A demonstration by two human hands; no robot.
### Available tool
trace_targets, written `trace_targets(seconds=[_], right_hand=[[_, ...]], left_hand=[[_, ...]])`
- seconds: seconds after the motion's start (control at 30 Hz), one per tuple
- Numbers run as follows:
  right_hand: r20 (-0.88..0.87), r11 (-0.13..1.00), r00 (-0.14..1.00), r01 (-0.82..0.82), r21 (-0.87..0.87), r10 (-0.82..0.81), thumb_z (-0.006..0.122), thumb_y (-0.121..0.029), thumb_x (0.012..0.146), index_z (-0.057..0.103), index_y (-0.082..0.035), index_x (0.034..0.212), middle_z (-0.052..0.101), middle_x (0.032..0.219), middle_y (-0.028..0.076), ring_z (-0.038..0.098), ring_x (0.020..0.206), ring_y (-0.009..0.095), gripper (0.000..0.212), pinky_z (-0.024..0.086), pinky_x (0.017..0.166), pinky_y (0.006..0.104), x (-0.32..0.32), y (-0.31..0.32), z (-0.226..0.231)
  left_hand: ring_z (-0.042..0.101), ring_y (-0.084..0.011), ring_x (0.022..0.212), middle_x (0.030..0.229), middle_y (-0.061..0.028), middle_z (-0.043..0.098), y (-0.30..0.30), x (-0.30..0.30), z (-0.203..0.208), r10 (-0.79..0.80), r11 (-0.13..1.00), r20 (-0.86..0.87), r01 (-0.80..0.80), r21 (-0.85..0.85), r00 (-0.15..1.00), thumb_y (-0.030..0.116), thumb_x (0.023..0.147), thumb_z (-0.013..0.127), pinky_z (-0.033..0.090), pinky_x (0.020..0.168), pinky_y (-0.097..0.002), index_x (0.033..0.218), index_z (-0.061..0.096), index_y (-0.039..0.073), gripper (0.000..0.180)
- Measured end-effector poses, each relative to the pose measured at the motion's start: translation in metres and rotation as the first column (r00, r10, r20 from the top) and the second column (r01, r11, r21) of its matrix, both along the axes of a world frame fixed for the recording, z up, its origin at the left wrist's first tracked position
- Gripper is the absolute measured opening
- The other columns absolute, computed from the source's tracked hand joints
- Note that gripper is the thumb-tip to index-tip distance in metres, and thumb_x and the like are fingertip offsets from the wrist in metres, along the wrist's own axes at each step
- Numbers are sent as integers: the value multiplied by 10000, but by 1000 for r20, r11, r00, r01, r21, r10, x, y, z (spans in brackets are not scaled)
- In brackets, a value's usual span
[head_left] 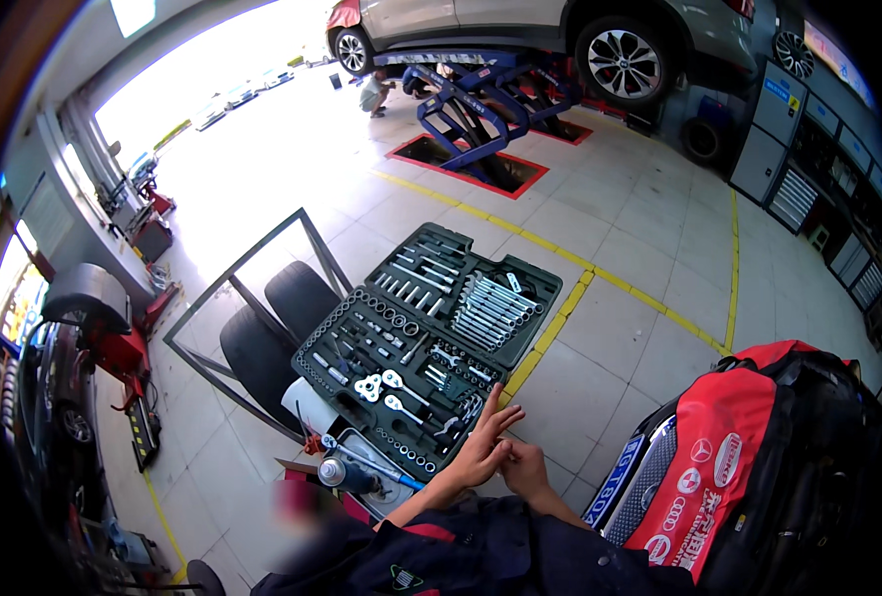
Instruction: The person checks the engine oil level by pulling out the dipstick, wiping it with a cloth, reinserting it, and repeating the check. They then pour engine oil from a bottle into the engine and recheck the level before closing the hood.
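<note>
My left hand [481,449] is raised over the near right corner of a dark green tool case [551,288], its fingers stretched out and apart. Close against it is my right hand [524,471], with curled fingers; whatever they may hold is hidden. The opened case carries rows of sockets, a fan of combination wrenches [490,313] and several bright ratchets [402,406]. Left of my left forearm, a metal tray [386,489] holds a spray can [344,475] and a tool with a blue handle [401,475].
A dark metal frame [224,281] and two black rounded seat-like shapes [259,356] stand left of the case. Close on my right is a car front [640,477] under a red cover [724,447]. Farther off, a scissor lift [476,109] bears a silver car [520,25]; a person [373,94] crouches nearby.
</note>
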State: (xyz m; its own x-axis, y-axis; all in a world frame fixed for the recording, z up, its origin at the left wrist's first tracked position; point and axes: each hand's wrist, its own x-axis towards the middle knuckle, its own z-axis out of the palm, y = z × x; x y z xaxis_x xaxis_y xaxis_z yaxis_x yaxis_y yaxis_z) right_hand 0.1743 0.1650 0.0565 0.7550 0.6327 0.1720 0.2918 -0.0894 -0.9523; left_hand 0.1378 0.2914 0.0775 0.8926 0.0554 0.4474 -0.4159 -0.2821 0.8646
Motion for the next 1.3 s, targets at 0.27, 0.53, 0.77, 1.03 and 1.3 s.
trace_targets(seconds=[0.27,0.53,0.77,1.03,1.3], right_hand=[[457,980,882,176,-96,-114,559,-53,718,632,-25,862,605,745,170,585,686,346,164,461,576,386,2,11,18],[-539,935,841,214,282,-30,616,-112,826,627,21,959,615,951,81,579,841,168,189,464,737,282,13,-14,28],[-509,947,852,255,198,-123,648,-46,782,629,45,930,614,866,93,562,805,145,175,449,723,258,11,-11,34],[-379,980,921,15,-201,-92,647,17,736,634,64,853,627,815,92,578,766,128,127,461,707,251,42,-65,25],[-553,939,785,-344,-12,280,717,17,646,441,58,1188,592,1041,124,584,895,165,610,498,753,290,36,-37,43]], left_hand=[[426,-298,1207,1437,-199,143,-7,13,-4,228,922,-248,-291,-255,941,206,930,418,388,941,-344,1284,325,-10,425],[400,-229,1204,1334,-101,355,36,-6,-31,-225,923,-390,67,-379,893,161,725,719,367,962,-337,1354,260,60,785],[515,-59,872,936,3,594,11,-11,-24,-299,820,-394,23,-572,869,158,777,692,433,768,-237,1116,542,6,401],[533,-85,784,830,-33,607,49,-16,-15,-66,974,-510,-56,-220,858,188,818,622,439,703,-263,954,591,-18,248],[589,-318,725,761,-178,607,28,-6,13,-132,972,-390,197,132,911,166,714,620,452,669,-378,856,592,-17,233]])
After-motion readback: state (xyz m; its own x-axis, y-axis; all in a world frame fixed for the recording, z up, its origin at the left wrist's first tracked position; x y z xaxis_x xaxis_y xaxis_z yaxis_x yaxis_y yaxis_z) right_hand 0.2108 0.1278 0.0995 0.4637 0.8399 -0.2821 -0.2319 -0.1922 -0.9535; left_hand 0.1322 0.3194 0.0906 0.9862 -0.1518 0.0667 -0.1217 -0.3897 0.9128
